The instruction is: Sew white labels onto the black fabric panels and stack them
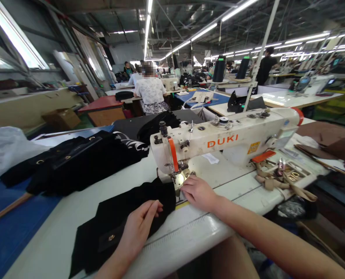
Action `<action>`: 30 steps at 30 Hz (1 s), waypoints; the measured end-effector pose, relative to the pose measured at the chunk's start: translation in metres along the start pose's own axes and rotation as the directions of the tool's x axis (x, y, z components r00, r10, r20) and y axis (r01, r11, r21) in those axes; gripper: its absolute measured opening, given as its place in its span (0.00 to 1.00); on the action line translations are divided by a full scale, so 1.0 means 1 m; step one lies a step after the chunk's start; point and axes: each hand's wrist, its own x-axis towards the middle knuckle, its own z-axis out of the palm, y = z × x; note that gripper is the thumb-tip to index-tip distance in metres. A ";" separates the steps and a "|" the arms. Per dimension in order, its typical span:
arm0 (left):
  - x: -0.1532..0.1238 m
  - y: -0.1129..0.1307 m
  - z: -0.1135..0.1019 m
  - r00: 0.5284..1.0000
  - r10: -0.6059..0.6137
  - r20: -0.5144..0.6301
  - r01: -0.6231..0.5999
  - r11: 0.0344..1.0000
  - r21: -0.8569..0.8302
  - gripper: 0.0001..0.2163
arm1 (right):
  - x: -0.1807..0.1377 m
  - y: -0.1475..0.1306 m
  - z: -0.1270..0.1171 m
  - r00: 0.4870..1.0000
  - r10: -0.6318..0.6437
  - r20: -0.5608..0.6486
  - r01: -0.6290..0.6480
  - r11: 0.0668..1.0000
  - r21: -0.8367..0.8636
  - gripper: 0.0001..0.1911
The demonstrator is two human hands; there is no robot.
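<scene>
At a DUKI sewing machine [230,133], with left hand [140,221] and right hand [199,192] apart over a white worktop [204,232].
On a black fabric panel [114,213] toward the near edge with the left, loosely curled; beside the presser foot [177,186] with the right, fingertips bunched, cannot tell around what. Farther out, stacked black pieces [96,166] by the left edge; parts tray [305,170] near the right corner.

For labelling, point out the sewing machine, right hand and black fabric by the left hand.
Sewing machine [223,131], head view: white arm.
Right hand [200,192], head view: its back.
Black fabric [118,214], head view: middle.
</scene>
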 end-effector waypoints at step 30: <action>0.030 -0.032 0.005 0.944 0.253 0.213 -0.328 0.642 0.693 0.26 | -0.015 0.091 -0.075 0.698 0.714 0.051 -0.627 0.645 -0.437 0.11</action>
